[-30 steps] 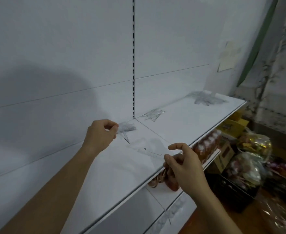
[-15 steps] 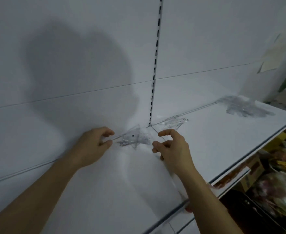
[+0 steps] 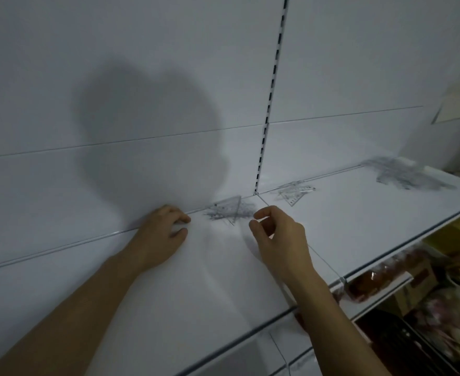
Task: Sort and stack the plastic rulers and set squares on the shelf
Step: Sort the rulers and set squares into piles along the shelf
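now both hands, left (image 3: pixel 159 234) and right (image 3: pixel 280 237), hover loosely curled, holding nothing, beside the set squares (image 3: pixel 230 211)

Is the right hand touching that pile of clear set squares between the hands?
Apart. The head view shows bare white shelf between the right hand and the pile of set squares.

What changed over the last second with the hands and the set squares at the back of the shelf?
The right hand carried a clear set square from the shelf's front edge back to the pile at the wall and now hovers beside it, fingers curled. The left hand let go of the pile and rests on the shelf. The other piles stayed put.
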Demonstrator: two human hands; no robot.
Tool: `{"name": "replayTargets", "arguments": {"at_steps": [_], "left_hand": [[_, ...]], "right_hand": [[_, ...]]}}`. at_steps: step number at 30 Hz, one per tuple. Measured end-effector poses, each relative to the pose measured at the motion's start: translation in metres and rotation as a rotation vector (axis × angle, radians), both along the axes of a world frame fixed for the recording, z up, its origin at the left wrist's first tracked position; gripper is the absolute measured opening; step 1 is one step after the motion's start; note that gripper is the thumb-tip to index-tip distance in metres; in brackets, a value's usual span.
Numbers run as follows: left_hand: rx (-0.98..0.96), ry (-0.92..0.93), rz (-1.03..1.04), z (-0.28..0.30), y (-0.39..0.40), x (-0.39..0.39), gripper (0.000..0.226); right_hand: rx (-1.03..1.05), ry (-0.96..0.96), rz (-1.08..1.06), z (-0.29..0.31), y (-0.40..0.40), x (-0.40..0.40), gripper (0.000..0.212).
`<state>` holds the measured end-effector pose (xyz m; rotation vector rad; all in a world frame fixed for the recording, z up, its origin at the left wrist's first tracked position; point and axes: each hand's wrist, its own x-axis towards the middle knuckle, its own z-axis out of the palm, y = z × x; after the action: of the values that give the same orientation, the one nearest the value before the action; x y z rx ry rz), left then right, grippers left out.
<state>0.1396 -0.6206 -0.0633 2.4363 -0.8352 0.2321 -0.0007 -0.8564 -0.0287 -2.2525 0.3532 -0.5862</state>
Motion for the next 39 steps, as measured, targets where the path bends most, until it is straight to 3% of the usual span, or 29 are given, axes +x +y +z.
{"name": "replayTargets", "arguments": {"at_steps": [6, 9, 12, 24, 33, 39], "left_hand": [[0.269, 0.104, -0.007, 0.008, 0.000, -0.027, 0.045], [0.439, 0.168, -0.020, 0.014, 0.011, -0.065, 0.056], [0.480, 0.180, 0.021, 0.024, 0.038, -0.110, 0.064], [0.379, 0.178, 0.570, 0.047, 0.318, -0.217, 0.080], [0.296, 0.176, 0.690, 0.043, 0.508, -0.218, 0.091], [0.201, 0.181, 0.769, 0.040, 0.610, -0.188, 0.068]], "right_hand": [[-0.273, 0.237, 0.129, 0.003, 0.007, -0.064, 0.051], [-0.368, 0.316, 0.185, 0.007, 0.021, -0.090, 0.061], [-0.393, 0.384, 0.235, 0.012, 0.050, -0.104, 0.065], [-0.515, 0.398, 0.708, 0.015, 0.301, -0.079, 0.073], [-0.527, 0.326, 0.827, 0.028, 0.487, -0.038, 0.069], [-0.557, 0.311, 0.857, 0.028, 0.586, -0.014, 0.070]]}}
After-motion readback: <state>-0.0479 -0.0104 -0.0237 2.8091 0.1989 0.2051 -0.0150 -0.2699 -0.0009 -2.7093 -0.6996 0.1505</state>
